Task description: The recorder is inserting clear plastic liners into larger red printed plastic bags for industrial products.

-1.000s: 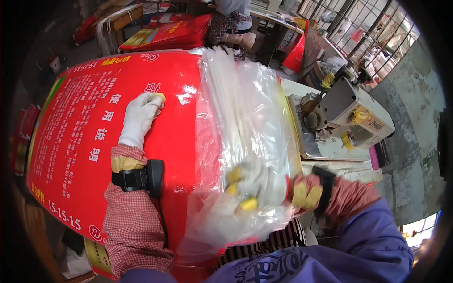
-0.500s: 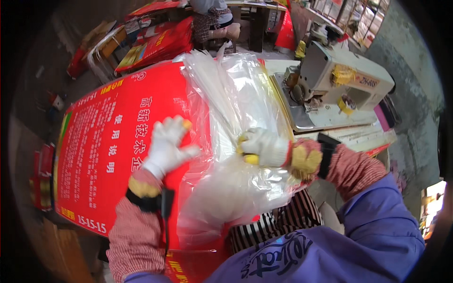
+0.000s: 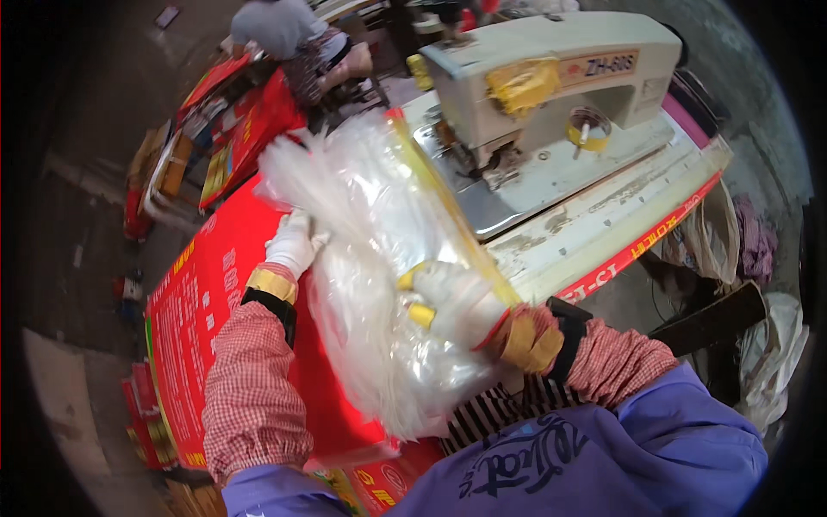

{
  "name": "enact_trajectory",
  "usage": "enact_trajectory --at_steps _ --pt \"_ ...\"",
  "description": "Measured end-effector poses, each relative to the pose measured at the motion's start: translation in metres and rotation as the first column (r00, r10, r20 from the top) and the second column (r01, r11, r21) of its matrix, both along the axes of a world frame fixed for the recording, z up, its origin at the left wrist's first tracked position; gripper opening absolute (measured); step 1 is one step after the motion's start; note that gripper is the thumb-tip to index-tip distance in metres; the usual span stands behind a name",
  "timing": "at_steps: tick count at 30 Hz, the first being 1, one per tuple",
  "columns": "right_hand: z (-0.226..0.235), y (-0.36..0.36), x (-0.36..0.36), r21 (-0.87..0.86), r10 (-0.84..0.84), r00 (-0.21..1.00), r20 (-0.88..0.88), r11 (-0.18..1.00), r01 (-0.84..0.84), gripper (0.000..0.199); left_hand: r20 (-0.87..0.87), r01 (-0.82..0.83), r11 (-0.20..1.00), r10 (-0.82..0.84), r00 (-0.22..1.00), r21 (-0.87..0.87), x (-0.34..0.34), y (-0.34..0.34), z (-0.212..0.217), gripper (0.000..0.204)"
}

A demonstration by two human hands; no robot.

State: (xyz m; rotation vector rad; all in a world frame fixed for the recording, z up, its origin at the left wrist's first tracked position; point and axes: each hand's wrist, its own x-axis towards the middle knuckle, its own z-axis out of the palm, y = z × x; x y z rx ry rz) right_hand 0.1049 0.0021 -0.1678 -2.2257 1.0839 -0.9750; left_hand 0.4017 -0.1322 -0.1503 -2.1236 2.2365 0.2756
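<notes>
Touching clear plastic, right hand, left hand

My left forearm is pointing forward, away from my torso; my gloved left hand is resting at its end, slightly ahead of the right. My right forearm is angling leftward; my gloved right hand is facing back-upward, its fingers bending.

Left grip, a white-gloved hand, at the left side of clear plastic film lying over red printed sheeting; right grip, yellow-tipped, on the film. Alongside, a pale sewing machine stands on the worktop, whose near edge bears a red strip.
</notes>
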Motion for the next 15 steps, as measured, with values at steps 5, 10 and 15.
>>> enact_trajectory --at_steps 5,10,15 --pt "-0.005 -0.012 -0.024 0.385 0.183 0.980 0.079 0.901 -0.199 0.022 0.202 0.676 0.712 -0.645 0.737 -0.190 -0.116 0.030 -0.022 0.048" --pt "0.007 -0.007 -0.023 0.291 0.351 0.930 -0.109 0.906 -0.308 0.015 -0.693 0.013 0.872 0.380 0.613 0.490 -0.039 0.011 -0.008 0.042" --pt "-0.005 -0.015 -0.023 0.286 0.330 0.941 -0.075 0.911 -0.296 0.018 0.065 0.464 0.789 -0.530 0.845 0.402 -0.099 0.017 0.003 0.039"
